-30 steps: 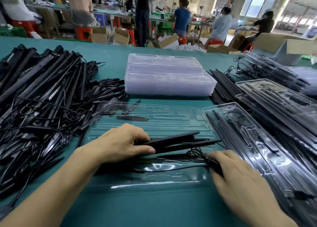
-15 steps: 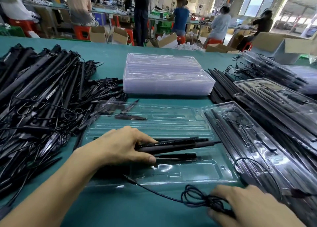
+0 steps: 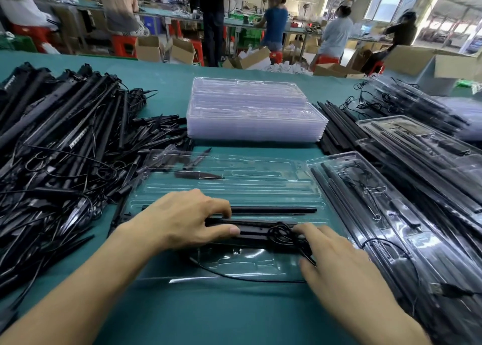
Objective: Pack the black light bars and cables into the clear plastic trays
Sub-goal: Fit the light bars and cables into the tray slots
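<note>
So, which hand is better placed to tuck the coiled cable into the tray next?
Right, probably. The right hand holds the coiled cable over the clear tray, while the left hand is busy gripping the light bars.

Bare forearms lead to the left hand (image 3: 182,219) and right hand (image 3: 347,266), fingers (image 3: 221,231) short-nailed.

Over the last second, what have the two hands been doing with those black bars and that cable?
The right hand pulled the coiled cable back toward the person, then carried it forward again onto the light bars in the clear tray, holding it throughout. The bars, fanned apart before, now lie together. The left hand stayed on the bars; the stack of empty trays did not move.
</note>
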